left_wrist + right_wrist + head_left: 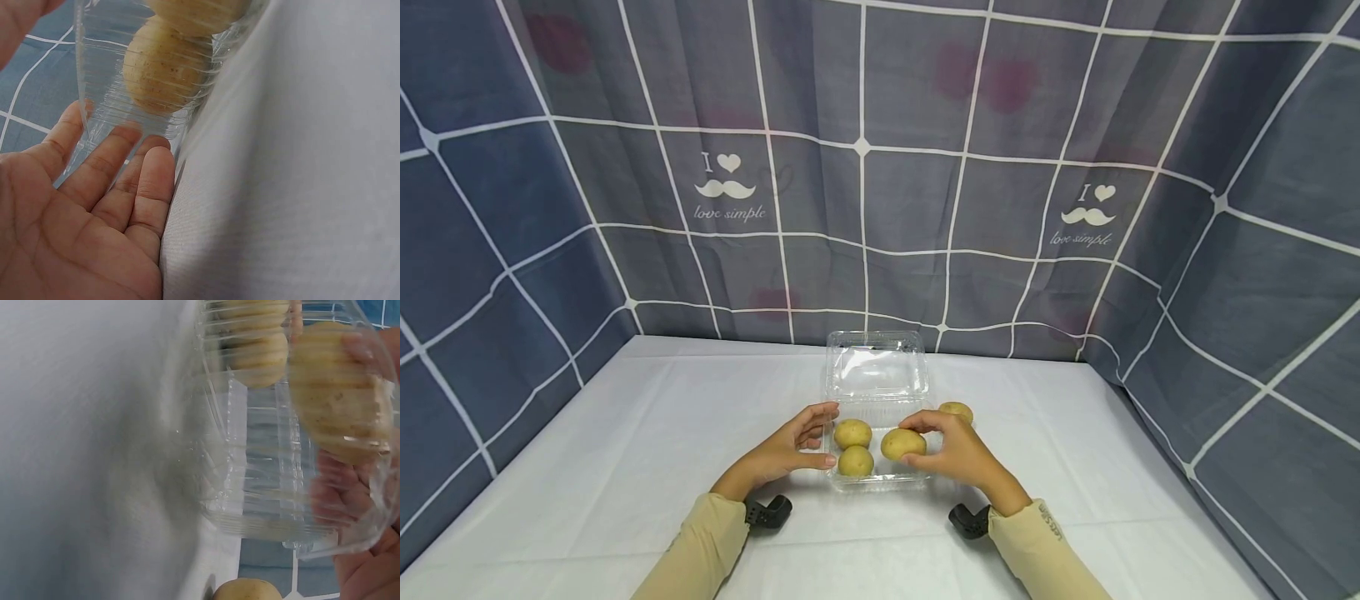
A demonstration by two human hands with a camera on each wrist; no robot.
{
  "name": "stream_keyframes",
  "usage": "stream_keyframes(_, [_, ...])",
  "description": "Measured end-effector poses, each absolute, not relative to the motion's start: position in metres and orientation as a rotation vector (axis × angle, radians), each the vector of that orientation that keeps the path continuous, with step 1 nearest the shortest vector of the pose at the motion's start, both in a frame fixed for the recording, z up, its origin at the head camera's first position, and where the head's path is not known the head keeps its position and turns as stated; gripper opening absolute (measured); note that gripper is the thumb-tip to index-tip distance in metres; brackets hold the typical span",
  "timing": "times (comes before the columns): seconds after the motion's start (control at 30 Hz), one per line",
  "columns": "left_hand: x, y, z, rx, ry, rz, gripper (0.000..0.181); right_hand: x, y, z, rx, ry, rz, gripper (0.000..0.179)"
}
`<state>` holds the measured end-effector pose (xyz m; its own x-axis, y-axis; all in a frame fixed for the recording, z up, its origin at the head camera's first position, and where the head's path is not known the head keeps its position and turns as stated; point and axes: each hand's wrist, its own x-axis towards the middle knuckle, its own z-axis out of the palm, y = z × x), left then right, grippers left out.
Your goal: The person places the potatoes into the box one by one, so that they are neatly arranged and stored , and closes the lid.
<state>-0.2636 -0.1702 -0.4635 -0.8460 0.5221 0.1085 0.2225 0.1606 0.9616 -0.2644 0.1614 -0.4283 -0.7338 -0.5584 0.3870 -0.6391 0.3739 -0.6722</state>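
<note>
A clear plastic clamshell box sits on the white cloth with its lid raised at the back. Inside its left half lie two potatoes, a rear one and a front one. My right hand pinches another potato between thumb and fingers over the right half; the right wrist view shows this potato through the box's wall. At the box's left side my left hand rests with thumb and fingers spread, and fingertips touch or nearly touch the ribbed wall.
One more potato lies on the cloth beyond the right hand, just right of the box. White cloth covers the table. A dark checked curtain stands behind and along both sides.
</note>
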Motion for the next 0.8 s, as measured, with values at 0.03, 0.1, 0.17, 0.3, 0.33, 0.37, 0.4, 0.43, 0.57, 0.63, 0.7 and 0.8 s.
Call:
stream_keyframes(0.03, [-0.2636,-0.1702,-0.4636,0.722,2.189,1.744,0.094,-0.2646,0.1608,-0.4282,1.114,-2.525,1.290,0.036])
stream_keyframes(0.1, [-0.2637,-0.1703,-0.4637,0.723,2.188,1.744,0.094,-0.2651,0.1597,-0.4282,1.132,-2.526,1.272,0.035])
stream_keyframes(0.17, [-0.2638,-0.1704,-0.4637,0.721,2.185,1.743,0.094,-0.2656,0.1588,-0.4283,1.139,-2.535,1.260,0.035])
stream_keyframes(0.3, [-0.2641,-0.1707,-0.4640,0.718,2.181,1.744,0.094,-0.2666,0.1567,-0.4278,1.157,-2.554,1.235,0.034])
stream_keyframes(0.33, [-0.2642,-0.1706,-0.4641,0.718,2.181,1.743,0.094,-0.2669,0.1563,-0.4277,1.163,-2.558,1.228,0.034])
stream_keyframes(0.37, [-0.2643,-0.1706,-0.4641,0.719,2.183,1.742,0.094,-0.2672,0.1562,-0.4277,1.168,-2.563,1.219,0.034])
stream_keyframes(0.4, [-0.2644,-0.1705,-0.4642,0.720,2.184,1.741,0.094,-0.2675,0.1559,-0.4277,1.175,-2.565,1.210,0.033])
stream_keyframes(0.43, [-0.2644,-0.1705,-0.4642,0.720,2.185,1.740,0.095,-0.2678,0.1558,-0.4277,1.180,-2.569,1.201,0.033])
stream_keyframes(0.57, [-0.2647,-0.1702,-0.4644,0.721,2.188,1.737,0.095,-0.2687,0.1556,-0.4278,1.198,-2.588,1.188,0.030])
stream_keyframes(0.63, [-0.2648,-0.1702,-0.4646,0.719,2.189,1.738,0.095,-0.2689,0.1555,-0.4276,1.205,-2.599,1.183,0.028])
stream_keyframes(0.7, [-0.2649,-0.1703,-0.4646,0.717,2.191,1.739,0.095,-0.2691,0.1552,-0.4270,1.214,-2.612,1.168,0.027])
stream_keyframes(0.8, [-0.2648,-0.1705,-0.4644,0.714,2.191,1.742,0.095,-0.2699,0.1543,-0.4255,1.229,-2.640,1.134,0.026])
